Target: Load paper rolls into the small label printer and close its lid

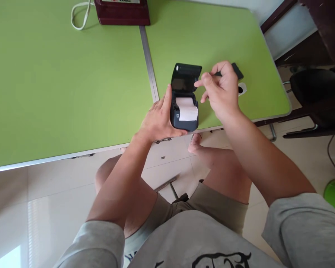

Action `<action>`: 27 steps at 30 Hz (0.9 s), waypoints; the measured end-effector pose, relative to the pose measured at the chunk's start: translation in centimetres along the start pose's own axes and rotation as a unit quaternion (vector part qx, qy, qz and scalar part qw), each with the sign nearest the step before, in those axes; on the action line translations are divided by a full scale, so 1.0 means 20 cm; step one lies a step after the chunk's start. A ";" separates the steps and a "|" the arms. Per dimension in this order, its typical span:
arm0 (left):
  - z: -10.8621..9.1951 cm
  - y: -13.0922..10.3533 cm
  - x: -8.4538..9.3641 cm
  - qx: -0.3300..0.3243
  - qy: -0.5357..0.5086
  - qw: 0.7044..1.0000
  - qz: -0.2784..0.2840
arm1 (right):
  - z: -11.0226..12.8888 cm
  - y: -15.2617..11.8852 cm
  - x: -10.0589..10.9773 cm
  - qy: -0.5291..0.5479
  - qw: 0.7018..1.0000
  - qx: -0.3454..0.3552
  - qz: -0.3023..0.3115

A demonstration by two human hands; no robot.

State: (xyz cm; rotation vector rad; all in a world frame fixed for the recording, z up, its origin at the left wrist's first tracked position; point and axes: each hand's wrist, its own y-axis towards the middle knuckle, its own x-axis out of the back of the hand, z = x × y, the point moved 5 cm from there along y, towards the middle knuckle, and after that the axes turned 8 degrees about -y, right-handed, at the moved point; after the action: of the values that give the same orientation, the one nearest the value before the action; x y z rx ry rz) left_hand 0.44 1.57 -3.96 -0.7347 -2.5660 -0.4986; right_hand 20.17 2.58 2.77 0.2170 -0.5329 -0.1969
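A small dark portable receipt printer (184, 125) lies near the table's front edge with its lid (185, 70) raised. White paper (187, 109) comes out of its compartment and hangs over the front. My left hand (159, 119) grips the printer, fingers along its left side and thumb at its front edge. To the right, my right hand (222, 87) has its fingers apart, with a fingertip at the lid's right edge; whether it touches is hard to tell. Nothing shows in that hand.
Behind my right hand are a dark flat object (237, 70), partly hidden, and a small white roll (242, 89) with a dark core. A maroon box-shaped item (123, 15) with a white cord stands at the back of the green table (58, 85). A dark chair (314, 91) is at right.
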 end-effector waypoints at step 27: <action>0.00 0.00 -0.02 -0.030 0.005 0.999 -0.023 | -0.14 -0.11 0.13 0.155 0.973 -0.138 0.104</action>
State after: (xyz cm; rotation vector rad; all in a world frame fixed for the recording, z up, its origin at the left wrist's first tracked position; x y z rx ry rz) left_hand 0.72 1.44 -4.17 -0.6929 -2.5735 -0.5961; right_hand 23.45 0.31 1.12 -0.0801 -0.2111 -0.0293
